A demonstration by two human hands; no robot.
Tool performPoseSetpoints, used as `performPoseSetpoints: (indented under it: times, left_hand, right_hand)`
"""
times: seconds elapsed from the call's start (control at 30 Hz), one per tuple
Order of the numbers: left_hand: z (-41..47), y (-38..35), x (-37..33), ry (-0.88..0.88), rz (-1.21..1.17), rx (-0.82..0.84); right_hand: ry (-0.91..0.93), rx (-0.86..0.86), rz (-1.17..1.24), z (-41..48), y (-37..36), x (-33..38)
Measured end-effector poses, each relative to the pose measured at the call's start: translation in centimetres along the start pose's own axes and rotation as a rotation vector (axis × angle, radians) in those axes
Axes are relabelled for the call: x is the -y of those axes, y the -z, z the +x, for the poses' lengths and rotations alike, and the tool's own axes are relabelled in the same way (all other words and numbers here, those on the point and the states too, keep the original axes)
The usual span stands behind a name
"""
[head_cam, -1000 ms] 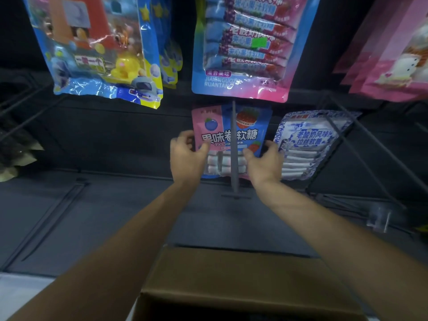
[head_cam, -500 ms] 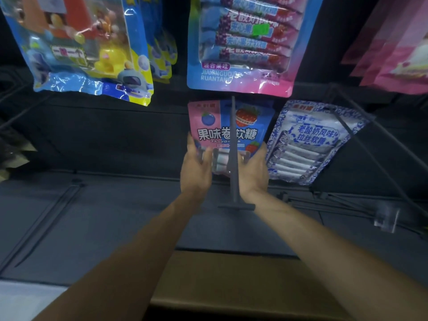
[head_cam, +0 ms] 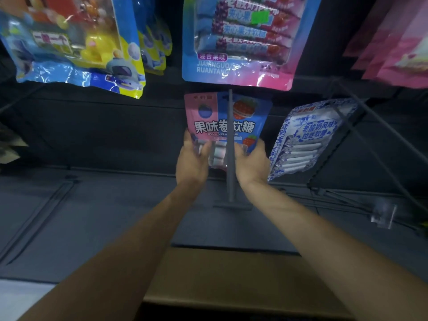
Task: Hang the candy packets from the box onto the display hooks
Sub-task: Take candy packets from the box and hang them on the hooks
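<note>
— Both hands sit lower on the candy packet point(head_cam: 228, 126) than a second ago?
— Yes. The left hand point(head_cam: 193, 162) and right hand point(head_cam: 251, 163) each pinch a bottom corner. It's on the hook point(head_cam: 230, 158), with white rolls inside.
— The box point(head_cam: 231, 274)?
— Under the forearms, contents hidden.

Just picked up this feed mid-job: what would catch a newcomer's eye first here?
Dead centre, the left hand and right hand grip the lower part of a pink-and-blue candy packet, with a dark display hook running down its front. Above it hangs a large blue-and-pink bag, and a blue-and-white packet hangs to its right. A cardboard box sits at the bottom edge, between the forearms.
</note>
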State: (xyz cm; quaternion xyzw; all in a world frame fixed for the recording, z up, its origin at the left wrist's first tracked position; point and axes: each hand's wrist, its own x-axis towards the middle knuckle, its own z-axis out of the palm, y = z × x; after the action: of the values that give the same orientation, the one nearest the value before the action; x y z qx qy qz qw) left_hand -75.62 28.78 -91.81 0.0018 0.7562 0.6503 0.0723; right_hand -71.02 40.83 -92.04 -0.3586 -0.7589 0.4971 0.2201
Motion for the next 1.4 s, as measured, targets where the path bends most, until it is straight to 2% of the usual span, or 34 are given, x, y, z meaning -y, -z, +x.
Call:
performPoseSetpoints:
  times: [0.1,0.47,0.6,0.8,1.03,1.23,1.4]
  left_hand:
    - [-0.5,0.1,0.6,-0.097,0.170,-0.027]
    - [-0.2,0.9,1.4,-0.191,0.098,-0.033]
    - [-0.8,0.9,0.7,-0.176,-0.025,0.042]
    - [0.1,0.8,1.7,-0.170,0.103,-0.002]
    - [0.2,1.0,1.7,-0.159,0.054,-0.004]
    - [0.2,1.8,2.1,-0.231,0.179,0.020]
    - [-0.7,2.8,2.1,-0.103,0.361,0.075]
  right_hand:
    - [-0.001,-0.003,0.025,0.0,0.0,-0.1]
    - [-0.016,0.023,0.095,-0.6,-0.1,-0.6]
    - [0.002,0.020,0.119,-0.4,-0.2,-0.8]
    - [-0.002,-0.002,0.120,-0.1,-0.1,-1.0]
    - [-0.019,0.024,0.104,-0.3,0.2,-1.0]
    - [-0.077,0.068,-0.032,-1.0,0.4,-1.2]
    - [-0.169,0.155,-0.085,-1.9,1.9,-0.8]
